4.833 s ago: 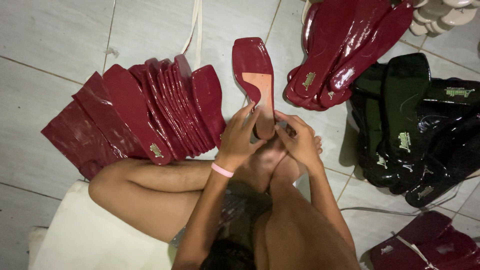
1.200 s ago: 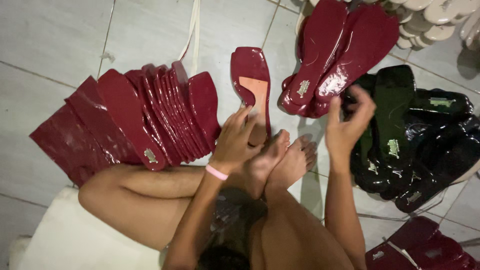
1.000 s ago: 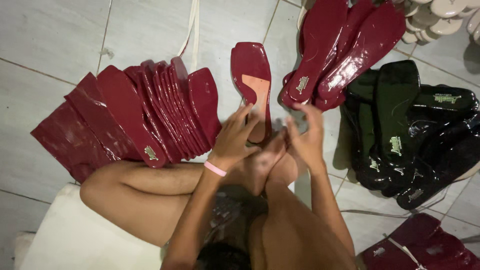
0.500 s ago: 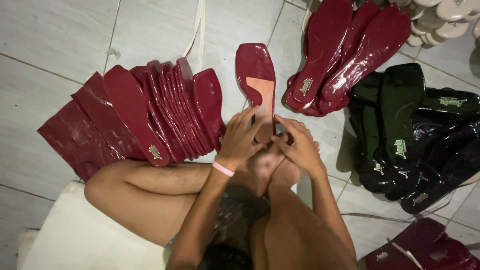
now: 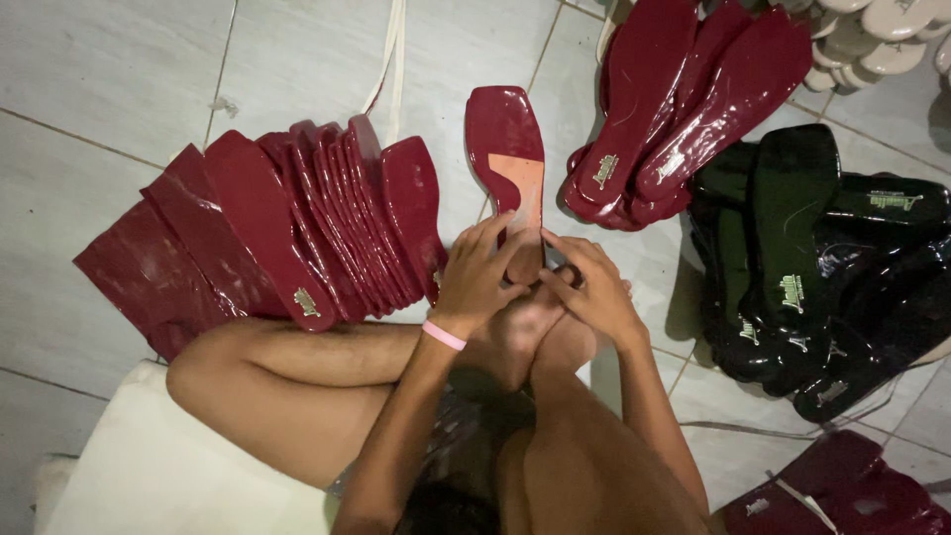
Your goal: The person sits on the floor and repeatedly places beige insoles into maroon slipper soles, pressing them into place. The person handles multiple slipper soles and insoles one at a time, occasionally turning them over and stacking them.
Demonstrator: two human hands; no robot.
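A glossy dark red insole (image 5: 505, 139) lies lengthways on the tiled floor, its tan underside patch facing up. My left hand (image 5: 477, 282), with a pink band on the wrist, grips its near end from the left. My right hand (image 5: 592, 292) presses the same end from the right, fingers curled over it. Both hands rest above my crossed feet (image 5: 525, 332). What sits under the fingertips is hidden.
A fanned row of dark red insoles (image 5: 297, 228) lies to the left. A red insole pile (image 5: 684, 109) and a black insole pile (image 5: 822, 267) lie to the right. Pale pieces (image 5: 872, 30) sit at the top right. More red insoles (image 5: 842, 495) are bottom right. A white cushion (image 5: 158, 476) lies under me.
My right hand reached out to the red and black piles about a second ago, then came back to the heel end of the single insole. My left hand stayed on it.
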